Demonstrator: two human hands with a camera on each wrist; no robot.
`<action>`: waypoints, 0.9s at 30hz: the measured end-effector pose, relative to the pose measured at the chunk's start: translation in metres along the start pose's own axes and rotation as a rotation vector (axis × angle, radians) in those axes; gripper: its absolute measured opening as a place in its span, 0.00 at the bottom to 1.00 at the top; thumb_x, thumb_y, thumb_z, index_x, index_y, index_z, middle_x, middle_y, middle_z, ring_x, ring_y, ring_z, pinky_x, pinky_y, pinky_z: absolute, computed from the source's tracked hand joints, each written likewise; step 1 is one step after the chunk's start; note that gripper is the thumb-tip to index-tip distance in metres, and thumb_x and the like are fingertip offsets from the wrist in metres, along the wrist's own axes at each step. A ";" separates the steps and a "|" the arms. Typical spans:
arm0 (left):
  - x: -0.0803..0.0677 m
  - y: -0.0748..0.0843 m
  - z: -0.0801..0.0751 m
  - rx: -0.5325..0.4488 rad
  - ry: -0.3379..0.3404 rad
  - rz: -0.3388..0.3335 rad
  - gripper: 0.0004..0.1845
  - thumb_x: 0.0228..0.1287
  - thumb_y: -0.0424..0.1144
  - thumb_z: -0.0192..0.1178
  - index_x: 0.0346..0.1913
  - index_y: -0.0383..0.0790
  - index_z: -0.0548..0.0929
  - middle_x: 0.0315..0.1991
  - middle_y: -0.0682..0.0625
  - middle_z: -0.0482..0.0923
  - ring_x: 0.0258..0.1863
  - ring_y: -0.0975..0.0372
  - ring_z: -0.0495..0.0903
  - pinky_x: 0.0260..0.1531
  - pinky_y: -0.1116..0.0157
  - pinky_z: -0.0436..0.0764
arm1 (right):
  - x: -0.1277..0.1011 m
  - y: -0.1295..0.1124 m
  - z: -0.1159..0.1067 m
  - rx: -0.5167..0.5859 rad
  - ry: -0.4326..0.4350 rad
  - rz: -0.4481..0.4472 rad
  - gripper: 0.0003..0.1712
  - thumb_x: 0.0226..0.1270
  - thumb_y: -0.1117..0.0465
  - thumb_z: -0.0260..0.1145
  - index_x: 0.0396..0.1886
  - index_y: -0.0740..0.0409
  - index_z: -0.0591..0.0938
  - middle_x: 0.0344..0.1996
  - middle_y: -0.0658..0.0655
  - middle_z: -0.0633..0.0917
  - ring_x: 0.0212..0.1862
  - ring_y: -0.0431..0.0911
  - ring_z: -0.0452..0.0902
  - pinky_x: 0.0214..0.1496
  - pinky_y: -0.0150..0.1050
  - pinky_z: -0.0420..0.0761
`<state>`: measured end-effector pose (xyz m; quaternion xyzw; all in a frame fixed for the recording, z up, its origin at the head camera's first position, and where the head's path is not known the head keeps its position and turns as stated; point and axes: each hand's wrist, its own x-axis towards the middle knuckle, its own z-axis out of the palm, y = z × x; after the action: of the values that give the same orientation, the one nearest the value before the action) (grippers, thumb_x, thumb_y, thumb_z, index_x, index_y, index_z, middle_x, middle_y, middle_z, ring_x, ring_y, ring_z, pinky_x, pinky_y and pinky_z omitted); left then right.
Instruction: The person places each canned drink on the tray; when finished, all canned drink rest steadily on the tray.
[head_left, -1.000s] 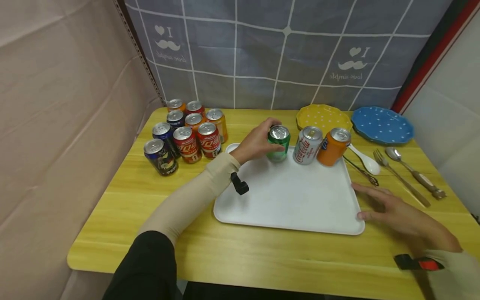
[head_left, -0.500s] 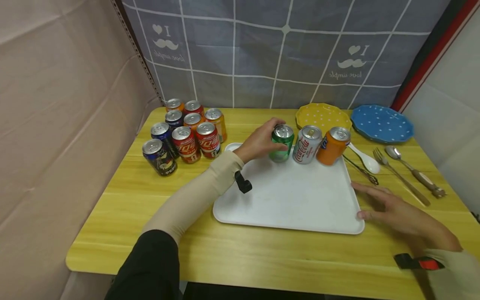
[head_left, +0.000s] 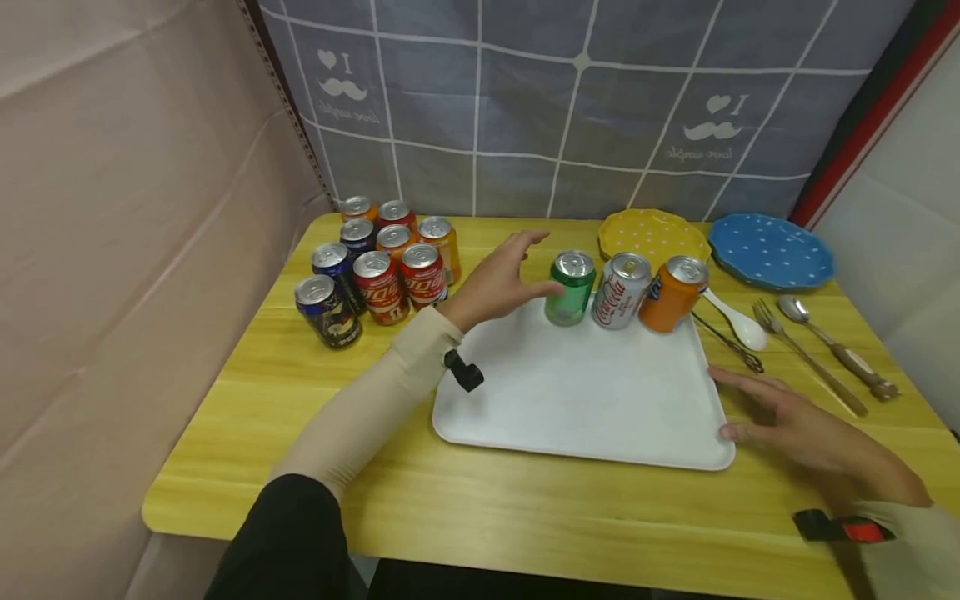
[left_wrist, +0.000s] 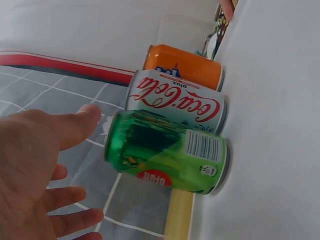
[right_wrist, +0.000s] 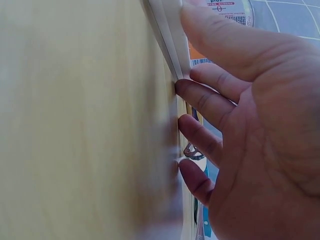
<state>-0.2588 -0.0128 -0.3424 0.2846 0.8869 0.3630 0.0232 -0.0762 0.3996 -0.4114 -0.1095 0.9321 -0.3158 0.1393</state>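
At the far edge of the white tray [head_left: 577,400], toward twelve o'clock, the green can [head_left: 570,287] stands upright, touching the silver Coca-Cola can [head_left: 620,290] at its three o'clock. My left hand [head_left: 498,279] hovers at its nine o'clock, fingers spread, gripping nothing. My right hand [head_left: 795,417] lies flat, fingertips touching the tray's right rim.

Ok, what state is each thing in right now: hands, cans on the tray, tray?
left hand: open, fingers spread, beside the green can
right hand: open, fingers against the tray's right edge
green can: upright on the tray, not gripped
Coca-Cola can: upright, right next to the green can
orange can: upright, at the tray's far right corner
white tray: flat on the table
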 end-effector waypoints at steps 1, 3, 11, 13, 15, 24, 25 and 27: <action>-0.006 0.000 -0.004 0.015 0.035 0.016 0.46 0.67 0.59 0.71 0.82 0.51 0.62 0.80 0.52 0.64 0.74 0.53 0.71 0.71 0.52 0.75 | -0.001 0.001 0.000 0.000 0.002 0.005 0.51 0.69 0.52 0.75 0.86 0.43 0.58 0.80 0.75 0.58 0.76 0.81 0.50 0.61 0.83 0.58; -0.020 -0.001 -0.013 0.063 0.122 0.061 0.41 0.70 0.58 0.68 0.80 0.48 0.66 0.77 0.49 0.69 0.72 0.53 0.73 0.70 0.52 0.75 | -0.003 0.001 0.001 0.000 0.006 0.009 0.51 0.69 0.52 0.75 0.86 0.43 0.58 0.80 0.75 0.58 0.76 0.81 0.49 0.61 0.83 0.58; -0.074 -0.038 -0.060 0.400 0.418 0.015 0.41 0.67 0.58 0.70 0.75 0.42 0.70 0.71 0.42 0.74 0.69 0.45 0.70 0.67 0.42 0.68 | -0.001 0.002 0.000 -0.021 0.004 0.003 0.51 0.69 0.51 0.75 0.86 0.43 0.59 0.80 0.75 0.58 0.76 0.81 0.51 0.61 0.82 0.59; -0.082 -0.051 -0.068 0.458 0.436 -0.069 0.44 0.65 0.60 0.72 0.77 0.43 0.67 0.72 0.42 0.71 0.70 0.43 0.67 0.66 0.41 0.66 | 0.000 0.001 0.000 -0.024 0.005 -0.001 0.51 0.69 0.51 0.75 0.85 0.43 0.59 0.80 0.75 0.59 0.76 0.81 0.51 0.61 0.82 0.60; -0.087 -0.060 -0.073 0.487 0.435 -0.132 0.48 0.63 0.62 0.72 0.78 0.42 0.66 0.73 0.41 0.70 0.69 0.41 0.65 0.66 0.40 0.63 | 0.000 0.001 -0.001 -0.027 0.007 -0.010 0.51 0.69 0.51 0.75 0.85 0.43 0.59 0.80 0.75 0.59 0.76 0.82 0.52 0.61 0.82 0.60; -0.084 -0.075 -0.069 0.490 0.473 -0.169 0.48 0.60 0.60 0.75 0.76 0.40 0.68 0.68 0.39 0.76 0.64 0.42 0.67 0.61 0.40 0.61 | 0.000 0.003 0.000 -0.019 0.007 -0.009 0.51 0.69 0.52 0.75 0.85 0.44 0.59 0.80 0.76 0.58 0.75 0.83 0.51 0.60 0.83 0.59; -0.083 -0.075 -0.068 0.497 0.479 -0.165 0.48 0.60 0.60 0.76 0.76 0.39 0.68 0.68 0.39 0.76 0.63 0.42 0.67 0.61 0.40 0.61 | 0.000 0.003 0.000 -0.016 0.004 -0.003 0.51 0.69 0.52 0.75 0.85 0.43 0.59 0.80 0.76 0.58 0.75 0.83 0.50 0.60 0.83 0.59; -0.081 -0.075 -0.066 0.514 0.492 -0.166 0.48 0.60 0.60 0.76 0.75 0.37 0.69 0.67 0.38 0.77 0.62 0.41 0.68 0.61 0.40 0.61 | 0.000 0.002 0.000 -0.009 0.000 0.001 0.51 0.69 0.52 0.75 0.86 0.43 0.58 0.80 0.76 0.57 0.76 0.83 0.50 0.61 0.83 0.59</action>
<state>-0.2439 -0.1403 -0.3568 0.1125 0.9483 0.1826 -0.2339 -0.0767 0.4013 -0.4131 -0.1095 0.9336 -0.3117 0.1388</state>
